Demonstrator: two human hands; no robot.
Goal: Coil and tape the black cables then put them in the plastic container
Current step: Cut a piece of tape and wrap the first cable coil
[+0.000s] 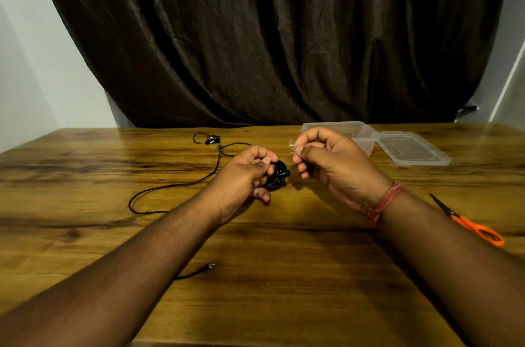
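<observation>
On the left a loose black cable lies uncoiled on the wooden table, its earbuds far from the hands and its plug near the left forearm; I think this one is not yet coiled, and a sleeve or arm could drag it. The left hand has its fingers curled around a coiled black bundle, which sticks out just past the fingertips; if the grip loosens, the coil may spring open. The right hand pinches a small clear tape piece, close to the bundle but not touching; the tape may fold onto itself or stick to the fingers. Behind it stands the plastic container, its lid beside it; orange scissors lie at the right.
</observation>
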